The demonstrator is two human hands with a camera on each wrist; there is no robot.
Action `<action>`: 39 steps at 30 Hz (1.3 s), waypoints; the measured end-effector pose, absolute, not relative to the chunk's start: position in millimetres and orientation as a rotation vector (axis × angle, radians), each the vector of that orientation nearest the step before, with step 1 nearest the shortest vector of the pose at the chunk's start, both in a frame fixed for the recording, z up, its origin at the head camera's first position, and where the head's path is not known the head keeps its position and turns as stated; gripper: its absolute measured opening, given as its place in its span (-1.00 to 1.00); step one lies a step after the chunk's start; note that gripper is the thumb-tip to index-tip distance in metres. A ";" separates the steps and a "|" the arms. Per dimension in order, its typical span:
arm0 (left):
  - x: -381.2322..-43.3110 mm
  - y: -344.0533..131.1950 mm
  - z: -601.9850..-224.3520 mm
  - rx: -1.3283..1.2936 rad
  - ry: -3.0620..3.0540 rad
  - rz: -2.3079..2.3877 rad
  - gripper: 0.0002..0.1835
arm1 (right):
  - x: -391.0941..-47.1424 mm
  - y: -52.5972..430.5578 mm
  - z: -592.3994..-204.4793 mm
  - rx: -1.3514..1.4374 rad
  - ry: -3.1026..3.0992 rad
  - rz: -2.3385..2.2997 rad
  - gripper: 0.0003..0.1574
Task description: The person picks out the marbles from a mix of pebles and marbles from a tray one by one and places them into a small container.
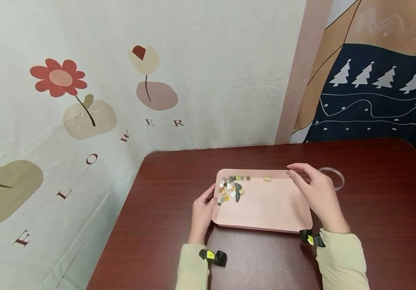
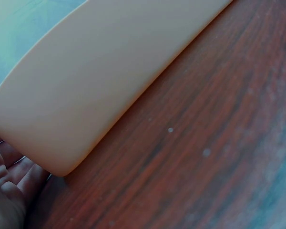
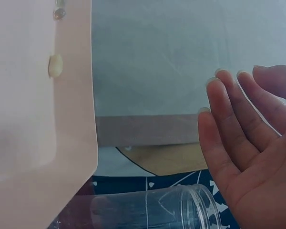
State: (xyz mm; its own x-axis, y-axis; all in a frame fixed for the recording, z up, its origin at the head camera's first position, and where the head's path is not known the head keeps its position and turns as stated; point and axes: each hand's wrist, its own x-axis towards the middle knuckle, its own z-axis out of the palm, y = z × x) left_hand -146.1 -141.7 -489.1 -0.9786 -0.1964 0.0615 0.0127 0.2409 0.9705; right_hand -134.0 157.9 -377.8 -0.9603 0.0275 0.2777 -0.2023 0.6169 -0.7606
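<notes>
A shallow pink tray point(image 1: 266, 205) is in front of me, its left side held by my left hand point(image 1: 202, 213). In the left wrist view, curled fingers point(image 2: 21, 179) show against the tray's end wall. Small mixed pebbles point(image 1: 229, 189) cluster in the tray's left part, with a short row along the back wall. Apart from them, a yellowish pebble point(image 1: 267, 179) lies near the back edge. My right hand point(image 1: 318, 193) hovers over the tray's right end, and nothing shows between its extended fingers point(image 3: 243, 119).
A clear jar point(image 3: 148, 207) with a round rim stands to the right of the tray, partly behind my right hand. Beneath everything is a dark red-brown wooden table point(image 1: 164, 201). Printed cloth point(image 1: 222, 80) hangs along the table's far side.
</notes>
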 end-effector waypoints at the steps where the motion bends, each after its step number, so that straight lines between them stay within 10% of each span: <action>1: -145.9 -141.5 -488.7 0.176 -2.337 -1.822 -0.61 | -134.3 157.3 -378.2 0.147 -2.583 1.260 -0.59; 39: -134.1 -135.2 -456.9 0.184 -2.358 -1.843 -0.60 | -147.2 134.3 -395.2 0.165 -2.577 1.572 -0.46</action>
